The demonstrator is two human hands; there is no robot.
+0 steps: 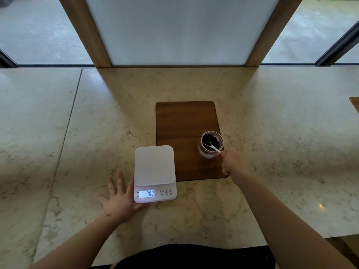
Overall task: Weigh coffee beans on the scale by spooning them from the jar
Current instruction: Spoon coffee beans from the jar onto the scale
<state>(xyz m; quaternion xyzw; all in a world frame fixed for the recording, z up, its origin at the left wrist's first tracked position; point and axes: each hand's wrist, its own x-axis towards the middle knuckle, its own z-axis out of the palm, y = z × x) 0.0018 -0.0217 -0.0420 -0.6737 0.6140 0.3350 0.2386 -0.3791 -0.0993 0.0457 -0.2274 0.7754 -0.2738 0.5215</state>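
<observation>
A white digital scale point(154, 166) sits on the marble counter, its lit display reading 0.00 and its platform bare. My left hand point(118, 199) lies flat on the counter, fingers spread, its thumb side against the scale's left front corner. An open glass jar point(210, 144) of dark coffee beans stands on a brown wooden board point(184, 123). A white plastic spoon point(212, 146) rests with its bowl inside the jar. My right hand point(232, 165) pinches the end of the spoon's handle just right of the jar.
The marble counter point(281, 133) stretches wide on both sides, with a seam at the left. A frosted panel in a wooden frame point(180, 30) rises at the back edge. The corner of another wooden board point(355, 105) shows at the far right.
</observation>
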